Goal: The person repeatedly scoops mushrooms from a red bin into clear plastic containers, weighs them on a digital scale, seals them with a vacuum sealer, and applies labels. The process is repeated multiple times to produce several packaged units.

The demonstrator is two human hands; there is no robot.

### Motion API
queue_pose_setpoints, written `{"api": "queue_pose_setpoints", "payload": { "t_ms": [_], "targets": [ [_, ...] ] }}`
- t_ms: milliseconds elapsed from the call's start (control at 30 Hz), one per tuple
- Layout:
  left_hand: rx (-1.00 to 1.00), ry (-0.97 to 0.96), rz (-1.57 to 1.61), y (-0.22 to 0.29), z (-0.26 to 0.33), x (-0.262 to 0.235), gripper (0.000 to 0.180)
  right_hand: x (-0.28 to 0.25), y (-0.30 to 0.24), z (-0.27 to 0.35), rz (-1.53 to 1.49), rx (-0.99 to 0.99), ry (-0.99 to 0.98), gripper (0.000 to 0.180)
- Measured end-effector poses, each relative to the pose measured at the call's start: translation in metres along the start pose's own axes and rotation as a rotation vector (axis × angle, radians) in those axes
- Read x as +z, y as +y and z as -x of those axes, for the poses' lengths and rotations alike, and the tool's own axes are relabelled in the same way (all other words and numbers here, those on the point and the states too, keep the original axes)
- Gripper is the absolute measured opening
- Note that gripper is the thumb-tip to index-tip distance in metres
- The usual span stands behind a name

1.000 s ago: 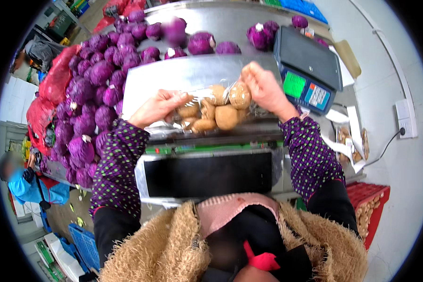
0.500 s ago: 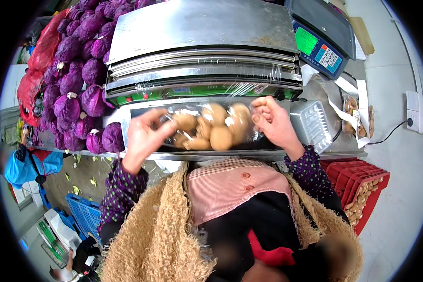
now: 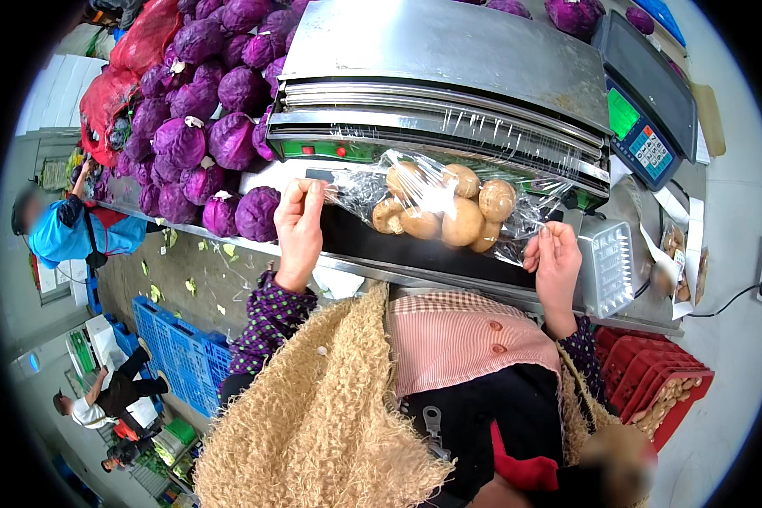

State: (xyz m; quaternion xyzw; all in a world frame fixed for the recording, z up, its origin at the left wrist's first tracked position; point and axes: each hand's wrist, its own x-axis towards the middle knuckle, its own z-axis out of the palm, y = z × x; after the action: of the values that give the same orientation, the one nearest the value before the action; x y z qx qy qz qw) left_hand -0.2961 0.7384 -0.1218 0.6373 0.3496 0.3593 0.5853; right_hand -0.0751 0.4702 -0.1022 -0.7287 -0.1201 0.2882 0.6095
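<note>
A steel wrapping machine (image 3: 449,51) fills the upper middle of the view, with a roll of clear film (image 3: 449,127) running across its front and a dark flat plate (image 3: 415,245) below it. To the right stands a scale (image 3: 648,106) with a green screen and a keypad. A heap of purple cabbages (image 3: 199,110) lies along the left, beside a red mesh sack (image 3: 135,46). Further down on the left is a grey floor with scattered leaf scraps, a blue pallet (image 3: 178,356), and other people, one of them in a blue top (image 3: 68,233). Red crates (image 3: 652,372) sit at the lower right.

A batch of potatoes (image 3: 449,212) wrapped in clear film hangs above the dark plate, between the two hands. The left hand (image 3: 299,224) pinches the film at the pack's left edge, fingers closed on it. The right hand (image 3: 557,258) grips the film at the lower right of the pack, fingers curled on it. An empty white tray (image 3: 610,267) lies just beside the right hand.

Half a second ago the hands were lower and closer in, pressed against the potatoes. Now they have spread apart and the film is drawn out wider on both sides, with the pack raised nearer the film roll.
</note>
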Motion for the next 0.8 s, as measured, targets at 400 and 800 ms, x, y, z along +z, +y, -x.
{"api": "queue_pose_setpoints", "payload": {
  "t_ms": [400,800],
  "targets": [
    [0.002,-0.001,-1.016,0.034,0.048,-0.038,0.015,-0.076,0.008,0.038,0.352,0.156,0.038,0.023],
    [0.063,-0.916,-0.753,-0.063,0.126,0.077,0.024,-0.039,0.148,0.099,1.012,0.111,-0.177,0.010]
  ]
}}
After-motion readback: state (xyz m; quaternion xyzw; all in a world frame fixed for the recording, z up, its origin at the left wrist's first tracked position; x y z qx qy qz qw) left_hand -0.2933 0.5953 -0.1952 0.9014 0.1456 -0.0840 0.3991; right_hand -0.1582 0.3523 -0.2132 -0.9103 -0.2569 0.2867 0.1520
